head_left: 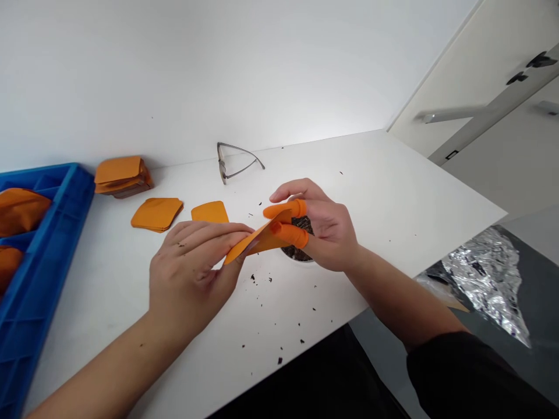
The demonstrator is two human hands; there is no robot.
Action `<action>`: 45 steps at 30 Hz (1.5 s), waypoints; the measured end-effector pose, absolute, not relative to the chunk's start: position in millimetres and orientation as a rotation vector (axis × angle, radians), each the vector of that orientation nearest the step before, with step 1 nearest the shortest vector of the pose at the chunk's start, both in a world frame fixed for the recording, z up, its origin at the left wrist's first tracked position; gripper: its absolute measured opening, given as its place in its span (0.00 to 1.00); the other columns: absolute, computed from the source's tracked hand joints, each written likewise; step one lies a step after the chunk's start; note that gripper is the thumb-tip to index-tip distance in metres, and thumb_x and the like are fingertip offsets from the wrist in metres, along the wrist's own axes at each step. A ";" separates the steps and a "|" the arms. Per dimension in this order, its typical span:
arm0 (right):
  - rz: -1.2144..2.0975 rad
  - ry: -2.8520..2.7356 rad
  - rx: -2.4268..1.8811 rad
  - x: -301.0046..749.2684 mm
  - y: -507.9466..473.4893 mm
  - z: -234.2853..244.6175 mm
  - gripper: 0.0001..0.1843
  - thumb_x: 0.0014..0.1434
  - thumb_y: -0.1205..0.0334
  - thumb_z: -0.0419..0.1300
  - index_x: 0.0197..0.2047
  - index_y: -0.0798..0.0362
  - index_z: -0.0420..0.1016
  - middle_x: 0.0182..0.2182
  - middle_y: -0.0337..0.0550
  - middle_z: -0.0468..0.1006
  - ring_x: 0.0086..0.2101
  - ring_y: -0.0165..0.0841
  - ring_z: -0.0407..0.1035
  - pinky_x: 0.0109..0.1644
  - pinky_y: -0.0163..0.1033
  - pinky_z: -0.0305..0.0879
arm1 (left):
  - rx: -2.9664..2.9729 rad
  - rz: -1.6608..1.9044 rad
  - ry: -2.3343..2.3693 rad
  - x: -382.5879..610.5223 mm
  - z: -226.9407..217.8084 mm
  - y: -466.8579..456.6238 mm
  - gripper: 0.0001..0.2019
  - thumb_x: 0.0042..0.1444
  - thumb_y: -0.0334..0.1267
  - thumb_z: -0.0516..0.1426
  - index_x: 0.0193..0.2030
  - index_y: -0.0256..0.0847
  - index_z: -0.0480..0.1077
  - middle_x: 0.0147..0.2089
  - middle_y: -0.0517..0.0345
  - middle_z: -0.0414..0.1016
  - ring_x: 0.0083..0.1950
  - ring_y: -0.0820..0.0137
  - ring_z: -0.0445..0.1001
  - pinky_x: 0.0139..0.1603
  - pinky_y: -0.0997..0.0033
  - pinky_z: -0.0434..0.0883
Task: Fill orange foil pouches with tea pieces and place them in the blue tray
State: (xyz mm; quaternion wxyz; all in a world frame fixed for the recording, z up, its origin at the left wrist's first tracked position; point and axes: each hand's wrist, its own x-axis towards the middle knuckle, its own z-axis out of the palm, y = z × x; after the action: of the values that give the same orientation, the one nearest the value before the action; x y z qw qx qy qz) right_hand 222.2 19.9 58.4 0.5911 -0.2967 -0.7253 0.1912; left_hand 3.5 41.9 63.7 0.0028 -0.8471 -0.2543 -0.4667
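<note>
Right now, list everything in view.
crate: one, blue, far left, holding orange pieces.
stacks: two, orange, on white table.
loose square: one, orange, behind left hand.
glasses: one pair, grey, table's back edge.
bowl: one, white, dark contents, under hands.
crumbs: many, dark, on table.
foil bag: one, silver, right of table.
sheet: one, orange, between both hands.
finger covers: two, orange, on right hand.
left hand: one, pinching sheet.
right hand: one, pinching sheet.
</note>
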 end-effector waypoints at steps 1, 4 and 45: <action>0.480 -1.686 -0.688 221.8 19.6 58.2 0.08 0.63 0.68 0.65 0.45 0.51 0.82 0.48 0.47 0.77 0.50 0.34 0.73 0.52 0.47 0.76 | -2.670 -1.469 -0.797 3.6 62.9 42.0 0.07 0.58 0.29 0.66 0.39 0.47 0.76 0.39 0.65 0.85 0.34 0.69 0.78 0.40 0.64 0.70; 0.506 -1.668 -0.688 221.2 19.3 57.7 0.04 0.63 0.67 0.66 0.41 0.50 0.81 0.46 0.44 0.78 0.49 0.33 0.74 0.54 0.48 0.76 | -2.725 -1.514 -0.796 3.5 62.0 41.8 0.07 0.58 0.31 0.66 0.38 0.49 0.76 0.39 0.65 0.84 0.34 0.68 0.78 0.39 0.60 0.71; 0.633 -1.876 -0.483 208.0 17.6 44.6 0.06 0.59 0.63 0.69 0.33 0.52 0.77 0.45 0.48 0.81 0.50 0.35 0.73 0.61 0.51 0.71 | -3.889 -1.953 -0.911 25.8 36.3 28.7 0.47 0.44 0.82 0.53 0.60 0.48 0.68 0.60 0.41 0.68 0.48 0.55 0.75 0.39 0.57 0.80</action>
State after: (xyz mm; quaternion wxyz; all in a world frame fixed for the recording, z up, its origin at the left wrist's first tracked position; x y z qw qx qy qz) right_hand 208.0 17.6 44.6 0.5242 -0.2018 -0.7839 0.2646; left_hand 25.8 28.7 36.3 -0.6069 -0.6952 -0.1629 -0.3490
